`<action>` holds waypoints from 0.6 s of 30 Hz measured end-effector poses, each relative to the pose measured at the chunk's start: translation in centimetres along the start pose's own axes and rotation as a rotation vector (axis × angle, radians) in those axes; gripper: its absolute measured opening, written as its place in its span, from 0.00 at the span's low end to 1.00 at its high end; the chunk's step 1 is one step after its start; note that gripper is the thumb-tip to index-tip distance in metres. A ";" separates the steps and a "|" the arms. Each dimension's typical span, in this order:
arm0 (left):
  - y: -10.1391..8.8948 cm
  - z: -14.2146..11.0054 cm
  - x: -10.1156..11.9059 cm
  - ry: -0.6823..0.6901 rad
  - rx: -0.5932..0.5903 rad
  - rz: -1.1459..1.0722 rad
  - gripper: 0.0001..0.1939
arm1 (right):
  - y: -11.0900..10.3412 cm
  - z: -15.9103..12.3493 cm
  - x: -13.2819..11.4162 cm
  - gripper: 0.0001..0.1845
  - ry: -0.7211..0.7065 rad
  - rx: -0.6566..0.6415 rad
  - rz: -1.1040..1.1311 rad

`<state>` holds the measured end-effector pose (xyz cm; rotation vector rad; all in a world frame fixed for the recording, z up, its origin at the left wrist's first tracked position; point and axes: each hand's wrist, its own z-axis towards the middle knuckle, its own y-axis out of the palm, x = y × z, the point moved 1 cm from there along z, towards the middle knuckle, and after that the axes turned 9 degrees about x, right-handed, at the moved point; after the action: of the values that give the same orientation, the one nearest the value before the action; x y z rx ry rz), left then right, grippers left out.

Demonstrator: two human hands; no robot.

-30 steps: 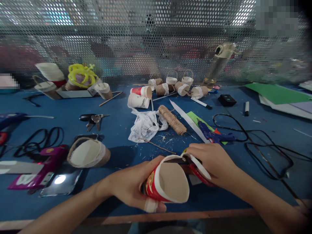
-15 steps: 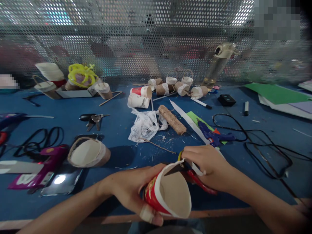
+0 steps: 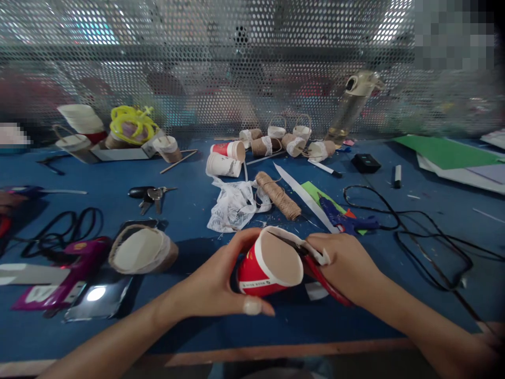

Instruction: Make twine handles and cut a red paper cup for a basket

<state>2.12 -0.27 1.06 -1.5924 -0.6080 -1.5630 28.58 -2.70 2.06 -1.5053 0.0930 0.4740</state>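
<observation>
My left hand [image 3: 221, 287] is wrapped round a red paper cup [image 3: 256, 273], tilted so its pale inside faces up and toward the right. My right hand [image 3: 339, 263] grips scissors [image 3: 321, 276] with red handles. One dark blade lies over the cup's mouth, and the rim passes close to the blades' pivot. A curled white strip of paper [image 3: 321, 256] sticks out by the right fingers. Beneath the scissors, a small pale scrap [image 3: 316, 291] rests on the blue table.
A twine-wrapped cup basket [image 3: 144, 250], a phone [image 3: 98, 297] and a purple glue gun [image 3: 79, 263] lie to the left. Ahead are white lace [image 3: 232, 205], a twine spool [image 3: 278, 195] and a blue glue gun [image 3: 347, 218] with its cable. Small baskets [image 3: 294, 143] stand by the mesh screen.
The cup and both hands have moved up and away from the table's front edge. The cup has turned, showing more of its red side. At far left, another person's hand now touches the glue gun.
</observation>
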 end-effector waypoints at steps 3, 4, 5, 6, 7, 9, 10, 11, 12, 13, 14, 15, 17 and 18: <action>0.5 -0.2 0.1 -0.017 0.011 0.138 0.46 | -0.1 0.0 -0.1 0.09 0.012 -0.002 -0.026; 0.6 -0.2 0.0 -0.013 -0.024 0.146 0.45 | -0.1 0.0 -0.2 0.07 0.010 -0.006 -0.026; 0.6 -0.2 0.0 0.000 -0.072 0.136 0.45 | -0.2 0.0 -0.3 0.06 0.006 -0.008 -0.019; 0.6 -0.1 -0.1 0.017 -0.120 0.120 0.46 | -0.3 0.0 -0.4 0.05 -0.002 -0.008 -0.008; 0.6 -0.1 -0.1 0.034 -0.166 0.100 0.46 | -0.4 0.0 -0.5 0.05 -0.014 -0.005 0.006; 0.4 -0.1 -0.3 0.052 -0.243 0.048 0.46 | -0.5 0.0 -0.7 0.06 -0.046 0.005 0.033; 0.3 -0.1 -0.4 0.049 -0.268 0.025 0.46 | -0.5 0.0 -0.8 0.06 -0.062 0.008 0.040; 0.3 -0.2 -0.4 0.041 -0.280 0.014 0.45 | -0.5 0.0 -0.8 0.07 -0.072 0.007 0.038; 0.2 -0.2 -0.4 0.033 -0.282 0.006 0.45 | -0.5 0.0 -0.8 0.08 -0.075 0.002 0.029; 0.2 -0.3 -0.4 0.028 -0.281 -0.005 0.46 | -0.5 0.0 -0.8 0.08 -0.071 -0.003 0.015; 0.1 -0.4 -0.3 0.028 -0.278 -0.018 0.46 | -0.5 0.0 -0.8 0.09 -0.062 -0.006 -0.004; 0.1 -0.4 -0.3 0.030 -0.275 -0.035 0.46 | -0.5 0.0 -0.7 0.10 -0.054 -0.006 -0.021; 0.2 -0.4 -0.3 0.039 -0.287 -0.067 0.47 | -0.6 0.0 -0.6 0.09 -0.057 0.002 -0.025; 0.2 -0.4 -0.4 0.042 -0.302 -0.074 0.47 | -0.6 0.1 -0.6 0.07 -0.078 0.010 -0.012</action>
<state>2.00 -0.59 0.63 -1.7681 -0.4273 -1.8058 28.22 -2.79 2.80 -1.4748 0.0250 0.5209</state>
